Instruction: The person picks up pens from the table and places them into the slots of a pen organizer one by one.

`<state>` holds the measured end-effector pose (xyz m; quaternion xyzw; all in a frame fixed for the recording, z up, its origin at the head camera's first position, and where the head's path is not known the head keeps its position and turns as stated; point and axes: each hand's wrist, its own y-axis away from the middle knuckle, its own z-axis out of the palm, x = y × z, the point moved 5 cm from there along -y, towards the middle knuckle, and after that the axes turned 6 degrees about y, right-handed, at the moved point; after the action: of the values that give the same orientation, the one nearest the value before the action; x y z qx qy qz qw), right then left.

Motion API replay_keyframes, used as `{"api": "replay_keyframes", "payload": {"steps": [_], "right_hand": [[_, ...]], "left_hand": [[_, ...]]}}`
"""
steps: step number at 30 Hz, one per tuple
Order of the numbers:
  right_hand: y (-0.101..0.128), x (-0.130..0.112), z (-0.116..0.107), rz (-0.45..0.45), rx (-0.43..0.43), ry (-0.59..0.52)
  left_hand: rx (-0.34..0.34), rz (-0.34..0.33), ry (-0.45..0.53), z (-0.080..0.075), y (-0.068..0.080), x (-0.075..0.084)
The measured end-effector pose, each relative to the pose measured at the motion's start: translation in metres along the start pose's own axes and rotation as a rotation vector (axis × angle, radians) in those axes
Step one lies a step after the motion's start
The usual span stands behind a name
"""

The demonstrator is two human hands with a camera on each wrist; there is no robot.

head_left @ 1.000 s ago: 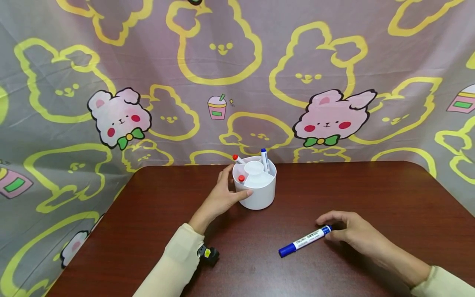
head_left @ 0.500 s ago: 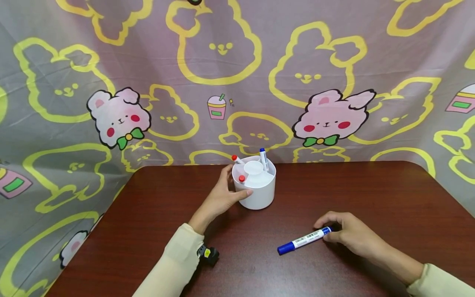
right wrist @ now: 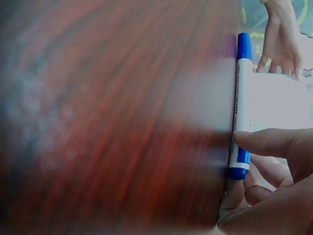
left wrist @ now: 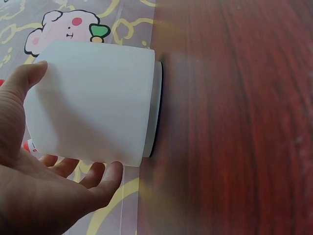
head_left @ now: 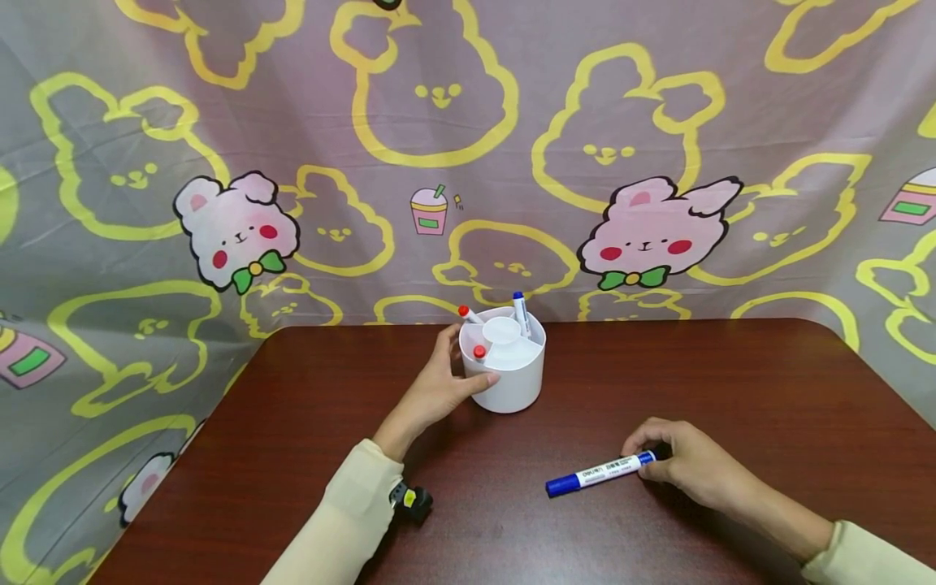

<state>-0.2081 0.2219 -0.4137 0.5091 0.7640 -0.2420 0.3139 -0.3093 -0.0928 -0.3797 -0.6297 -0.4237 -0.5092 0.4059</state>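
Note:
A white round pen holder (head_left: pixel 515 386) stands upright at the middle of the table. My left hand (head_left: pixel 437 388) holds it from the left, thumb on the near side and fingers round the far side, as the left wrist view (left wrist: pixel 90 105) of its wall also shows. A whiteboard marker (head_left: pixel 607 470) with a blue cap and white label lies low over the table, front right. My right hand (head_left: pixel 695 465) pinches its right end between thumb and fingers. In the right wrist view the thumb presses on the marker's white barrel (right wrist: pixel 243 98). Whether the marker touches the table, I cannot tell.
Two red-capped markers, one leaning back (head_left: pixel 468 313) and one lower (head_left: pixel 478 353), and a blue-capped marker (head_left: pixel 522 313) stand in the holder's compartments. Behind the brown table (head_left: pixel 329 382) hangs a patterned cloth (head_left: pixel 504 187). A small black device (head_left: pixel 413 502) sits at the left wrist.
My right fingers have drawn in round the marker's right end. The marker has turned slightly, its left end shifting a little farther from me. The left hand and holder stay in place.

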Motion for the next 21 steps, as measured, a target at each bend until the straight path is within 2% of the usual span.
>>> {"api": "replay_keyframes", "payload": {"steps": [6, 12, 21], "right_hand": [[0.0009, 0.0005, 0.0000, 0.008, -0.015, -0.014], [0.0011, 0.0002, -0.0004, 0.005, -0.012, 0.018], [0.0015, -0.0041, -0.0003, -0.047, -0.016, 0.057]], "left_hand": [[0.003, -0.007, 0.010, 0.0004, -0.0003, -0.0008], [0.008, -0.018, 0.011, 0.0000, -0.0005, -0.0012], [0.000, -0.009, 0.009, 0.0003, -0.0005, -0.0011]]}}
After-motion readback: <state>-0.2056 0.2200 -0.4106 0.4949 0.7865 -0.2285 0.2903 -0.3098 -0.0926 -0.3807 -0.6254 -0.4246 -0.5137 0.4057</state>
